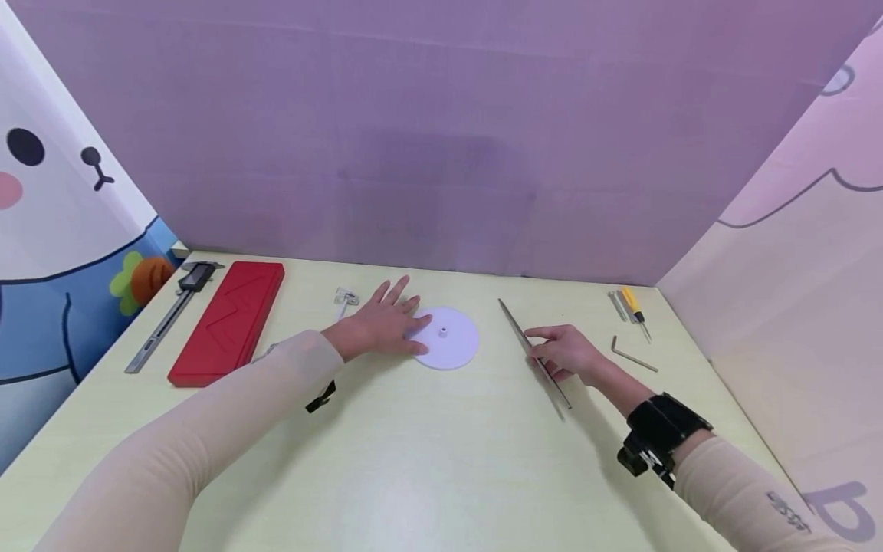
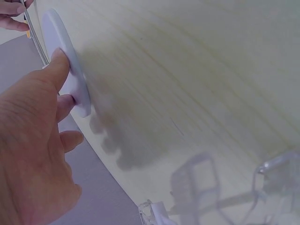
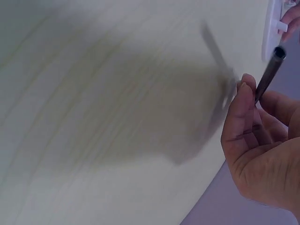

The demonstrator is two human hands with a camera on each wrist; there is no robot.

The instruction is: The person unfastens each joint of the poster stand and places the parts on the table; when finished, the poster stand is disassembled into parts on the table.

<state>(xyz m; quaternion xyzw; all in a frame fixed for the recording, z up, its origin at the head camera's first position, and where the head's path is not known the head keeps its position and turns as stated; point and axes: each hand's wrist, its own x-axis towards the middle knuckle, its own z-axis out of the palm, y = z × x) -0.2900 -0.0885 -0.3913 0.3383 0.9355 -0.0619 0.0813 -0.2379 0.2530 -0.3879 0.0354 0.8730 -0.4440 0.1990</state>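
Observation:
A round white disc (image 1: 448, 353) with a small raised stub at its centre lies on the table. My left hand (image 1: 382, 326) is spread at the disc's left side, its thumb and index finger touching it near the edge. In the left wrist view, the thumb overlaps the rim of the disc (image 2: 77, 89). To the right, my right hand (image 1: 562, 353) pinches a thin dark metal tube (image 1: 510, 316) near its middle. The tube slants above the table and casts a shadow. Its hollow end (image 3: 279, 52) shows in the right wrist view.
At left lie a red case (image 1: 231, 322) and a caliper (image 1: 169, 318). A clear plastic piece (image 1: 346, 296) with a white stem sits behind my left wrist. At right are a yellow-handled screwdriver (image 1: 631, 300), small metal pieces (image 1: 616, 305) and a hex key (image 1: 635, 357). A purple cloth wall (image 1: 441, 153) stands behind.

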